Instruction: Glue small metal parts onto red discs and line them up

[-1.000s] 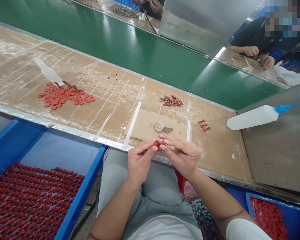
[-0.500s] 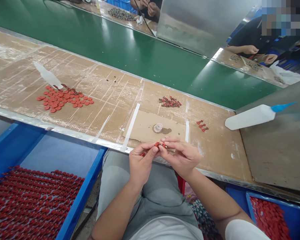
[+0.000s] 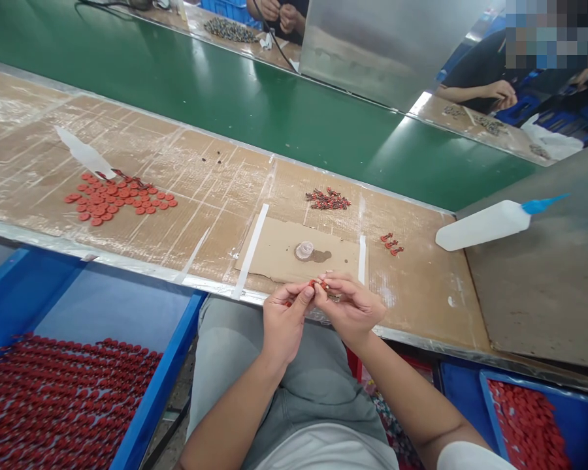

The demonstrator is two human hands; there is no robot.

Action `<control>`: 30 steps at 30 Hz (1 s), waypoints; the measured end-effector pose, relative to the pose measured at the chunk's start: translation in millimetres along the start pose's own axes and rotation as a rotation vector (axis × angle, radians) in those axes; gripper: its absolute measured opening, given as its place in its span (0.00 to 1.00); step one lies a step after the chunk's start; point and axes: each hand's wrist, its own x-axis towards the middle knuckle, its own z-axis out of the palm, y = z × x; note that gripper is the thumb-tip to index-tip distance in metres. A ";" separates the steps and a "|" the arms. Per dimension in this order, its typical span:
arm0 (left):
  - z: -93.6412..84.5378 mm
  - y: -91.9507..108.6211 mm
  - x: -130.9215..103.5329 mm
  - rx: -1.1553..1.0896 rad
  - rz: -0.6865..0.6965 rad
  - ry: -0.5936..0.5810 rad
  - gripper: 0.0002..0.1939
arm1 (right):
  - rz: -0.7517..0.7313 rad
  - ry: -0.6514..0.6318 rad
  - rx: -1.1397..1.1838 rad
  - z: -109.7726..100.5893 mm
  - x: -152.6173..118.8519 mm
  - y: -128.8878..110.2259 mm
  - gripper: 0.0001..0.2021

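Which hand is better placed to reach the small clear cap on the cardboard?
Probably the right hand: it sits just below and right of the clear cap. The left hand pinches the small red part with it, a little farther away.

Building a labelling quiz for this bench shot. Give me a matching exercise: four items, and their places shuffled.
Items:
1. white squeeze bottle
2. loose red discs
3. clear cap
4. small red part

Places:
A. on the cardboard patch in front of the hands
B. pinched between left hand and right hand
C. lying on its side at the right, blue nozzle
D. spread on the bench at the left

Pairs: 1-C, 2-D, 3-A, 4-B
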 end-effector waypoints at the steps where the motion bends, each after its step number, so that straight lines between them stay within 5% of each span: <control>1: 0.1 -0.4 0.4 0.003 -0.003 -0.005 0.05 | 0.008 0.001 -0.002 -0.7 -0.3 0.7 0.12; 30: 2.6 3.1 -2.4 0.028 0.027 -0.078 0.08 | 0.383 0.080 0.362 0.0 -4.6 -11.5 0.10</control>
